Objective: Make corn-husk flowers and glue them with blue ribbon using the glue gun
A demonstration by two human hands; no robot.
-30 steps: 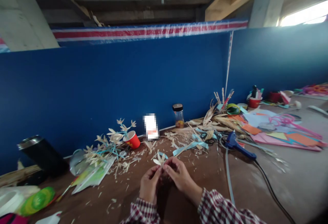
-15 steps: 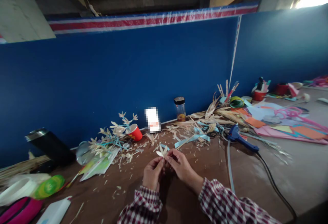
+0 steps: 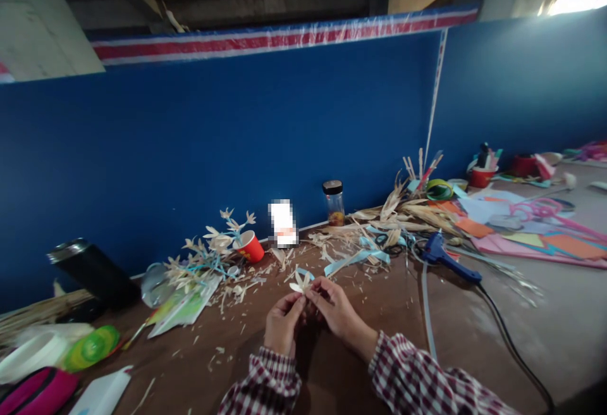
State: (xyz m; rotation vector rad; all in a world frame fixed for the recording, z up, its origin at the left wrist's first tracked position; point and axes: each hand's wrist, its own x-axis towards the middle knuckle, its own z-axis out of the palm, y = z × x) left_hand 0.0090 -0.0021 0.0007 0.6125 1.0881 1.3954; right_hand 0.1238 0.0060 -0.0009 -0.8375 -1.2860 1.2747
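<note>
Left hand (image 3: 283,321) and right hand (image 3: 337,311), thumbs and fingers closed in a pinch, hold a pale flower (image 3: 300,284) by its base (petals spread above the thumbs) over the tabletop (image 3: 391,304). Just beyond lie shavings (image 3: 236,293) and a light-blue strip (image 3: 348,260). Farther left, a tilted red cup (image 3: 255,248) adjoins similar flowers (image 3: 219,241); behind stands a dark-lidded jar (image 3: 335,206); right, a blue glue gun (image 3: 448,258).
</note>
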